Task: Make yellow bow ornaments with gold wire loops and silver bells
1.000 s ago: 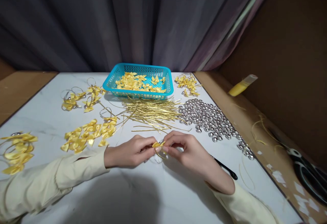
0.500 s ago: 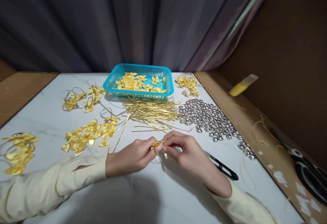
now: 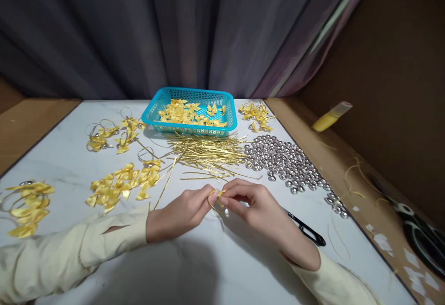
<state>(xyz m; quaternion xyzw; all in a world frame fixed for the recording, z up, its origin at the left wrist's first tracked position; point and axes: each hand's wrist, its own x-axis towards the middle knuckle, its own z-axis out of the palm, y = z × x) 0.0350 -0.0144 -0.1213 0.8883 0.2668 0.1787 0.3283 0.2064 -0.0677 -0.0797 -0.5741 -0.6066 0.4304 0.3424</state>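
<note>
Nearest the viewer, two pale sleeves (image 3: 114, 238) are stretched over the white marbled surface (image 3: 76, 170). Beyond the cuffs, a small yellow bow (image 3: 221, 193) is held just above the surface, midway between the two hands. It is pinched by thumb and fingers of the left hand (image 3: 186, 210) on one side and gripped likewise by the right hand (image 3: 255, 205) on the other, both grips being narrow. The bow's long axis is laid roughly crosswise, from hand to hand; much of it is covered by fingertips, so which way its face is turned cannot be told. A thin gold loop (image 3: 214, 208) is hung beneath it, curved downward and toward the viewer.

A black-handled cutter (image 3: 308, 231) is partly covered by the right forearm, its handle end pointed toward the near right. Black scissors (image 3: 422, 238) are placed at the right edge, and looped yellow bows (image 3: 30, 212) at the far left.

Farther off, loose yellow bows (image 3: 123, 182) are spread on the left, gold ties (image 3: 208, 152) are heaped mostly crosswise in the middle, and silver beads (image 3: 278, 156) are scattered on the right. Behind the ties, more bows are contained in a blue basket (image 3: 189, 130), backed by a dark curtain (image 3: 187, 31).
</note>
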